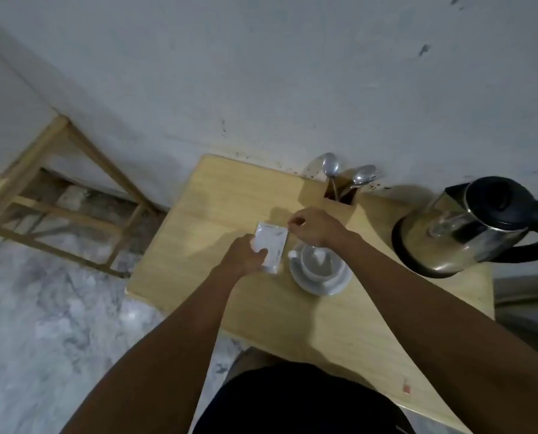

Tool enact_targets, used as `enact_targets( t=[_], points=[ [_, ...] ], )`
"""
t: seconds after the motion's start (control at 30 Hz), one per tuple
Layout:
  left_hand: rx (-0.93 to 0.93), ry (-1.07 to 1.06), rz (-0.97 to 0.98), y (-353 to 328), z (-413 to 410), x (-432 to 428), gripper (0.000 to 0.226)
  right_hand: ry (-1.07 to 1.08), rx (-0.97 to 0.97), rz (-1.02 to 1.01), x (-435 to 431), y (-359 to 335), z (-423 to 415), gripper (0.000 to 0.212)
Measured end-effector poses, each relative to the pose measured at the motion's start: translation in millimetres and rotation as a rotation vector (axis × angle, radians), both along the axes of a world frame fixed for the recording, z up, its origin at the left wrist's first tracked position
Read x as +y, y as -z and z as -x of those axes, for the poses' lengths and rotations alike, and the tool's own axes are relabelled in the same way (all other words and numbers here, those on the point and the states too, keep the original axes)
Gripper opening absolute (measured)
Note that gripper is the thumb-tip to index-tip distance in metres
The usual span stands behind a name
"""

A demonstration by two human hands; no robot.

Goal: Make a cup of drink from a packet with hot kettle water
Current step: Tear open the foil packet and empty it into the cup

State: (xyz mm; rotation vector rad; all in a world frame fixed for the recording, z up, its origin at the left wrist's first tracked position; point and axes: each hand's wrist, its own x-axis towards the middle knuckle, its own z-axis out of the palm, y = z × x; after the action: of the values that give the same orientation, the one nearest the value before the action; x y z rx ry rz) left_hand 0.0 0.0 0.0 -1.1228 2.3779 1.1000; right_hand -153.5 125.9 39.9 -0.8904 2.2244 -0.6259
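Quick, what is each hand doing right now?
Left hand: closed, holding the white packet.
Right hand: fingers pinched at the packet's top corner, above the cup.

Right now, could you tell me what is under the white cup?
A white saucer sits under the cup on the wooden table. The saucer's middle is covered by the cup, and the right hand hides the cup's far rim.

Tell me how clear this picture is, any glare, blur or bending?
Head view: dim and soft all over; the packet shows no readable print; bright glints on the kettle and spoons; the wide lens bends the table edges and wall line.
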Motion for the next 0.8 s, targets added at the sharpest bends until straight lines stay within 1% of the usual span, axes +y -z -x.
enact_targets(
  t=[0.1, 0.13, 0.23, 0.3, 0.4, 0.43, 0.53, 0.57, 0.6, 0.67, 0.73, 0.8],
  points=[
    [-0.037, 0.079, 0.05, 27.1, -3.4, -12.8, 0.083, -0.023, 0.001, -0.16, -22.5, 12.9, 6.2, 0.033],
    [-0.046, 0.104, 0.078, 37.1, -5.0, -14.9, 0.085, -0.027, -0.013, -0.215, -27.6, 16.6, 6.1, 0.038],
    [-0.029, 0.08, 0.114, 48.5, -4.9, -17.5, 0.061, -0.044, -0.039, -0.307, -43.8, 36.2, 8.3, 0.049],
    [0.017, 0.086, 0.141, 42.0, -4.9, -11.7, 0.058, -0.06, -0.023, -0.344, -51.5, 46.9, 6.9, 0.051],
    [0.028, 0.073, 0.159, 48.8, -6.1, -10.3, 0.059, -0.047, -0.001, -0.357, -63.0, 58.9, 3.5, 0.049],
    [0.036, 0.075, 0.165, 51.1, -6.3, -10.4, 0.06, -0.037, 0.0, -0.353, -66.0, 61.2, 1.9, 0.045],
    [0.033, 0.063, 0.153, 51.0, -6.9, -8.4, 0.06, -0.004, 0.022, -0.324, -71.2, 63.4, -2.3, 0.023],
    [0.04, 0.045, 0.131, 52.8, -6.2, -9.5, 0.056, 0.003, 0.018, -0.304, -71.8, 62.6, -2.8, 0.018],
    [0.061, 0.018, 0.102, 51.3, -5.3, -11.6, 0.047, 0.008, 0.006, -0.279, -72.6, 59.4, -2.9, 0.016],
    [0.17, -0.075, 0.011, 45.9, -1.8, -18.8, 0.03, 0.031, -0.054, -0.198, -72.2, 50.5, -0.6, 0.018],
    [0.354, -0.18, -0.059, 35.1, 5.2, -26.4, 0.029, 0.062, -0.143, -0.067, -68.3, 32.5, 0.2, 0.02],
    [0.488, -0.307, -0.143, 8.6, 13.6, -32.1, 0.018, 0.126, -0.237, 0.06, -59.8, 9.6, -2.1, 0.024]
  ],
)
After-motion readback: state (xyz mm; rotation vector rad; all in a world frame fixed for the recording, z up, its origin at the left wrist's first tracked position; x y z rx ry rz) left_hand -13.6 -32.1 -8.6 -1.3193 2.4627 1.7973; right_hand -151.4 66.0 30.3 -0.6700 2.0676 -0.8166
